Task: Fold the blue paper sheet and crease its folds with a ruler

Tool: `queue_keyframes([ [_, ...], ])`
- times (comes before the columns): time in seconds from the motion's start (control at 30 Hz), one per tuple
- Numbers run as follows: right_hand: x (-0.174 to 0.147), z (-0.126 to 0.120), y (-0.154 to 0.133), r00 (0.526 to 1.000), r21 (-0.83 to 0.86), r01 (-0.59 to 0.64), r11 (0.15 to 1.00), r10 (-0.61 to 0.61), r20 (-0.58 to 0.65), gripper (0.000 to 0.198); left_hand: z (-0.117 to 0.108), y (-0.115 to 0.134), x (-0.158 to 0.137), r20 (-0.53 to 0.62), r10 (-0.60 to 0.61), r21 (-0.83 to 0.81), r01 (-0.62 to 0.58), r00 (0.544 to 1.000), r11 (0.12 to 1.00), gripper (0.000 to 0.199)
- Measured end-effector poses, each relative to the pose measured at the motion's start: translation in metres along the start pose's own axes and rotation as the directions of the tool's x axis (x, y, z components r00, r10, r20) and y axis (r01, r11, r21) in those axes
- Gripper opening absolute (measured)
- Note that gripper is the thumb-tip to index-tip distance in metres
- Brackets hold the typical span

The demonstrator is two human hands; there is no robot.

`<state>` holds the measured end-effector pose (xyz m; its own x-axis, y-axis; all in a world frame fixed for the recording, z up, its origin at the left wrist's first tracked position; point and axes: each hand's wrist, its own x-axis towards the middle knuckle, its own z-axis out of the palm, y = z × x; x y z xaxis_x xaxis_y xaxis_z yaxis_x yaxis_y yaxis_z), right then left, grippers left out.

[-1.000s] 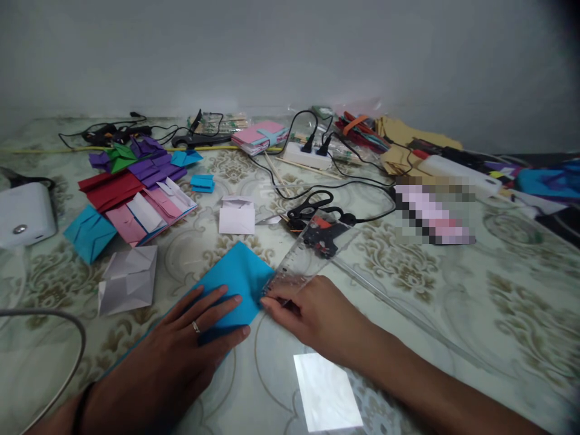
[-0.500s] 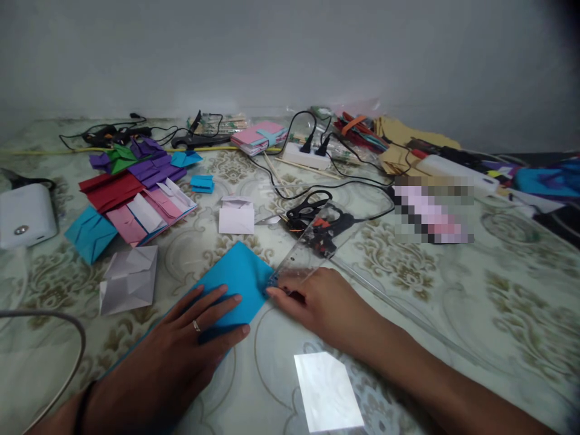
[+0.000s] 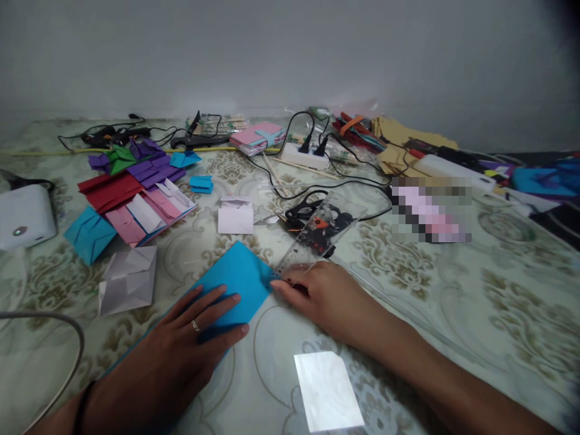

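Observation:
My left hand [image 3: 181, 341], with a ring on one finger, lies flat with its fingers spread on a sheet of blue paper [image 3: 242, 272]. The sheet rests on the table, partly hidden under that hand and forearm. At the paper's right corner, my right hand [image 3: 312, 293] is closed around the near end of a clear ruler [image 3: 312, 238]. The ruler slants up and away to the right, its far part over black-handled scissors [image 3: 306, 208] and a black glue gun [image 3: 338, 223].
Folded coloured papers [image 3: 136, 181] lie at the left beside a white device [image 3: 27, 214]. Small white folded papers [image 3: 235, 219] sit beyond the blue sheet. A power strip [image 3: 304, 157] with black cords stands at the back. A bright white patch [image 3: 328, 389] shows near the front.
My right hand and the ruler have shifted slightly to the right and away from me along the paper's corner. My left hand stays on the blue paper.

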<state>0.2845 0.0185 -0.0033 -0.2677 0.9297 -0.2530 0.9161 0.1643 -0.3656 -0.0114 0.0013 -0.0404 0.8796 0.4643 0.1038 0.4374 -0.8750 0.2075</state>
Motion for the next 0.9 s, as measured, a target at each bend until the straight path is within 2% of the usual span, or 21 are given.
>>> queue_keyframes([
  [0.53, 0.0016, -0.0069, -0.0004, 0.996, -0.090, -0.075, 0.993, 0.079, 0.034, 0.041, 0.0018, -0.0006, -0.0007, 0.022, -0.001, 0.001, 0.001, 1.000, 1.000, 0.070],
  [0.7, 0.0017, -0.0071, -0.0006, 0.994, -0.117, -0.109, 0.987, 0.111, 0.010, 0.040, 0.0010, -0.0005, -0.0008, 0.038, 0.001, 0.016, -0.002, 0.999, 1.000, 0.070],
  [0.9, 0.0013, -0.0042, 0.0042, 0.998, -0.074, -0.052, 0.996, 0.049, -0.045, 0.039, -0.0001, -0.0012, -0.0004, 0.037, -0.001, 0.000, 0.001, 0.999, 1.000, 0.071],
])
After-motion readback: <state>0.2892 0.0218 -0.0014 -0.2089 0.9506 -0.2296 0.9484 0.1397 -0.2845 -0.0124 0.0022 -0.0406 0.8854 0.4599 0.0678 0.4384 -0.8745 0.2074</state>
